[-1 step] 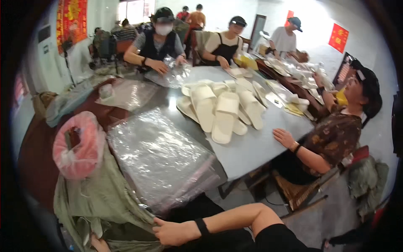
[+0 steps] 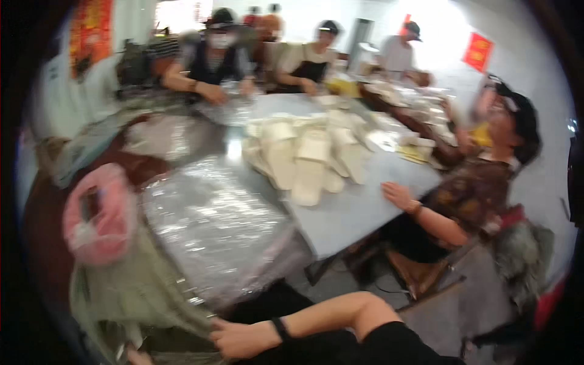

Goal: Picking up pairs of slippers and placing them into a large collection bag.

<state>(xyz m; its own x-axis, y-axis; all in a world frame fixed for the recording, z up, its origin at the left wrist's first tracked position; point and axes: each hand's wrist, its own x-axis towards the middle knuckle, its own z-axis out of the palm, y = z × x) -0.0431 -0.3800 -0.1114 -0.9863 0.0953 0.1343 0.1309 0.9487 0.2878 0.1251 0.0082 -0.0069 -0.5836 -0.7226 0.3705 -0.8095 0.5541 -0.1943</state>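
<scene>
An olive-green woven sack (image 2: 131, 283) hangs at the lower left with its mouth open toward me. My right hand (image 2: 240, 337), a black band on its wrist, has its fingers closed on the sack's rim. At the lower edge, part of my left hand (image 2: 140, 356) shows inside the sack mouth, close to a whitish, slipper-like piece (image 2: 132, 334). Blur and the picture's edge hide its fingers, so I cannot tell whether it grips that piece. Against the sack's upper end rests a pink ring-shaped bundle in clear plastic (image 2: 100, 225).
Stacked clear plastic bags (image 2: 213, 225) cover the near table. Cream slippers (image 2: 309, 173) lie heaped on the grey table (image 2: 340, 222). A co-worker's hand (image 2: 398, 196) rests at its right edge; another co-worker (image 2: 213, 67) handles clear plastic across from me. A chair (image 2: 420, 274) stands at right.
The whole view has shifted slightly, with things now a little further left and more blurred. My right hand keeps its hold on the sack's rim.
</scene>
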